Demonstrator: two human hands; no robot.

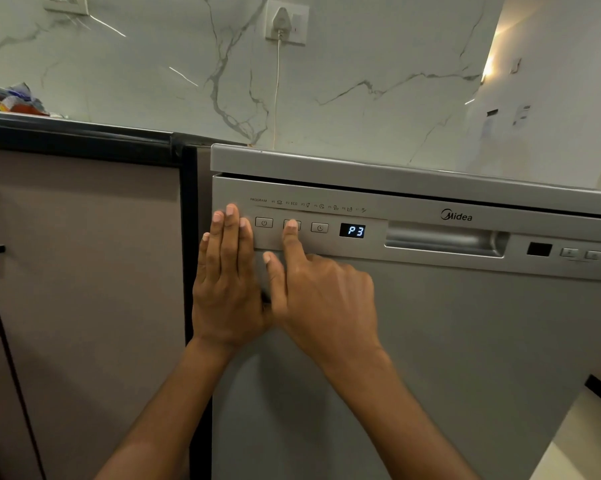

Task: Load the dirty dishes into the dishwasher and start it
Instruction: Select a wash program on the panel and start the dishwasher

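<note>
Dishwasher [430, 341] fills the centre and right of the frame, door closed, its display [352, 231] reading P3. Your left hand [228, 289] lies flat against the panel's left end, fingers straight and together, grasping nothing. Your right hand [326, 299] presses the middle button [286, 226] with its straight forefinger, the other fingers curled and empty.

Colourful wrappers [11, 100] lie on the dark-edged countertop [84, 133].

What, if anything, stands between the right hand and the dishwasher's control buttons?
Nothing visible does. The right hand has its index fingertip on the middle button, between the power button and clock button. The left hand lies flat left of them, covering none.
</note>
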